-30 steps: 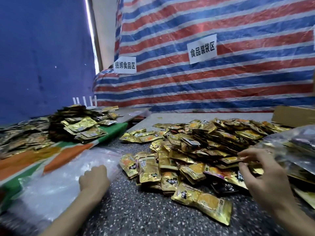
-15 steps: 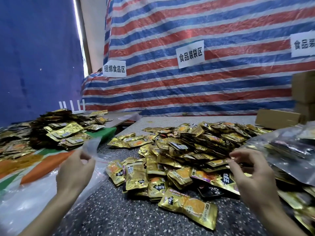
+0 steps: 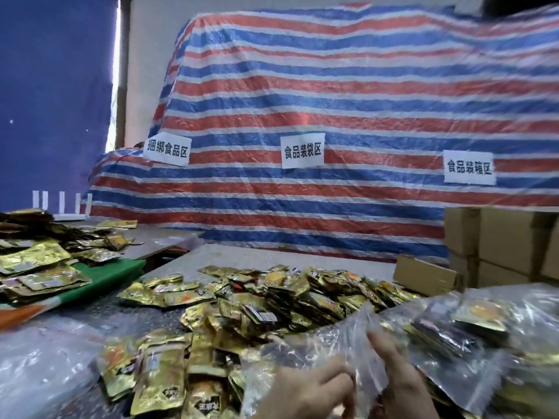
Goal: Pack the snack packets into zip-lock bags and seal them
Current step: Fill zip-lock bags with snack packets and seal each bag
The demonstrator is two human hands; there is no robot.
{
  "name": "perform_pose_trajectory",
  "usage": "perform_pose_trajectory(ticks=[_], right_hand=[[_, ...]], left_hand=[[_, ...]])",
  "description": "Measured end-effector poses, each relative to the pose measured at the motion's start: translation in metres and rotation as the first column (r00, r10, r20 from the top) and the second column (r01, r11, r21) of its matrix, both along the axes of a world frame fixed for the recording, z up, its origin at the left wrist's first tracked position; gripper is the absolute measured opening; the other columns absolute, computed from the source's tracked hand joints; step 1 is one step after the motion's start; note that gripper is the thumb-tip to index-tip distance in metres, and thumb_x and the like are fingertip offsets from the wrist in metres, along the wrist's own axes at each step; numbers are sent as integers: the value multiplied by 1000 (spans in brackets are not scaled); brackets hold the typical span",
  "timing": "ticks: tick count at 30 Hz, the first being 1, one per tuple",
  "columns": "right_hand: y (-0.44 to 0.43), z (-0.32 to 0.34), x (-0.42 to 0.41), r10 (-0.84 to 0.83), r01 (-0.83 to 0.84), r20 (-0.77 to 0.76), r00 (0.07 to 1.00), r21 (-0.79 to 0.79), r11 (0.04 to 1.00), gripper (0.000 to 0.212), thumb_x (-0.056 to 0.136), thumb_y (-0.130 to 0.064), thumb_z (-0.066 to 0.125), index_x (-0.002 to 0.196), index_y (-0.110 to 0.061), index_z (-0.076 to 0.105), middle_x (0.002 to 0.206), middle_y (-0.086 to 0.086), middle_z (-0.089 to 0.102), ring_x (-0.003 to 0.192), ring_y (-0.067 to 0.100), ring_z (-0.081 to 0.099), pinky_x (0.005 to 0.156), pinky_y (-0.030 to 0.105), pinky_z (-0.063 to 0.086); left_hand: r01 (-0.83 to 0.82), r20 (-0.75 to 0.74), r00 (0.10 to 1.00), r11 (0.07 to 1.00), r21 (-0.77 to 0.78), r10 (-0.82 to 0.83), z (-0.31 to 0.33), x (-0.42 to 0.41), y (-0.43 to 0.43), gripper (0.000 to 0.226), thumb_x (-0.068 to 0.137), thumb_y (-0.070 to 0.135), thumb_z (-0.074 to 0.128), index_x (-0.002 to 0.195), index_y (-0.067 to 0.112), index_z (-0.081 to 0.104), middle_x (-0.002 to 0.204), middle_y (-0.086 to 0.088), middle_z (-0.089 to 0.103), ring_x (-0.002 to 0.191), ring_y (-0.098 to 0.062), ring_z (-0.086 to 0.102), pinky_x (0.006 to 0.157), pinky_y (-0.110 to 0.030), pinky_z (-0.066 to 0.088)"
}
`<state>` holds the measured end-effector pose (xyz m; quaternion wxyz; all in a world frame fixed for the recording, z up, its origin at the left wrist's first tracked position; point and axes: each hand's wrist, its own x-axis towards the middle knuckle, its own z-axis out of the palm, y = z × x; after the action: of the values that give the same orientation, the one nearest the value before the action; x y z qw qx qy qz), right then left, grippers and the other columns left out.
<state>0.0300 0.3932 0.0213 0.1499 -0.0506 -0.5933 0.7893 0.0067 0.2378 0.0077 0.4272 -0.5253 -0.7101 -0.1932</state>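
Observation:
A heap of gold snack packets (image 3: pixel 272 303) covers the speckled table (image 3: pixel 230 255) in front of me. At the bottom of the view both hands meet on one empty clear zip-lock bag (image 3: pixel 354 337) held over the heap. My left hand (image 3: pixel 308 388) grips the bag's lower left part with curled fingers. My right hand (image 3: pixel 396 373) pinches the bag's right side, two fingers lying up along the plastic. The image is blurred, so the bag's mouth is hard to make out.
Filled zip-lock bags (image 3: pixel 472 328) lie at the right. A stack of empty clear bags (image 3: pixel 45 358) lies at the left, with another pile of packets (image 3: pixel 39 267) behind it. Cardboard boxes (image 3: pixel 502 243) stand at the back right before a striped tarp (image 3: pixel 332 86).
The view has tilted upward. My left hand has lifted a clear bag off the left stack and carried it right over the packets, where my right hand has taken hold of it too.

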Motion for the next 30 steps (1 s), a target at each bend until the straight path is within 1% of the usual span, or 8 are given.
perform_pose_trajectory(ticks=[3,4,11,16,20,23,28,30], right_hand=[[11,-1,3,204,-216,125,971,93,972,114,40,-41,93,123,15,38,74,22,47,65,31,42,61,39,29],[13,3,9,277,-290,127,953,103,951,71,42,-43,92,90,-8,53,81,23,44,72,32,39,61,38,26],[5,1,18,435,-461,153,887,345,818,53,67,-31,83,76,16,62,73,21,55,59,25,44,50,25,29],[-2,5,25,512,-531,182,839,473,702,25,72,-30,81,62,-9,71,56,8,57,44,12,43,43,20,30],[9,7,22,362,-397,164,918,336,854,28,65,-16,74,48,-17,52,42,-3,34,36,11,26,40,18,21],[18,7,20,219,-239,123,968,182,954,25,57,-26,71,51,-14,49,41,-4,29,36,13,23,41,23,20],[17,7,18,320,-328,71,945,191,925,65,77,-76,64,54,-15,56,48,2,44,44,15,39,43,25,31],[19,-1,13,165,-138,-52,985,337,931,63,78,-71,65,62,-11,62,55,3,55,49,16,48,43,24,38]], left_hand=[[72,208,975,996,46,-80,-18,-5,5,9,100,32,59,93,33,54,95,17,57,76,-2,60,60,-30,56],[141,310,937,986,87,-161,-21,-6,4,8,98,30,61,93,33,56,94,19,59,76,-3,62,59,-29,56],[-24,804,213,820,572,-555,-11,8,-18,69,71,74,59,68,5,65,61,-14,63,51,-23,56,50,-31,44],[-31,829,228,847,531,-511,-5,12,-12,25,77,31,70,57,19,62,53,-5,58,41,-17,53,40,-22,40],[-119,790,228,789,603,-569,-1,3,-27,38,90,7,57,53,15,58,51,-6,52,41,-19,48,39,-23,39],[-177,755,333,749,638,-564,6,-4,-41,42,86,6,55,45,17,55,43,-5,47,38,-18,45,39,-21,37],[-251,776,366,748,614,-514,10,-4,-43,27,65,17,54,38,17,48,38,0,42,36,-16,39,40,-20,34],[-296,754,369,700,650,-543,9,-8,-44,37,72,11,54,37,17,45,38,3,40,37,-13,34,39,-18,31]])
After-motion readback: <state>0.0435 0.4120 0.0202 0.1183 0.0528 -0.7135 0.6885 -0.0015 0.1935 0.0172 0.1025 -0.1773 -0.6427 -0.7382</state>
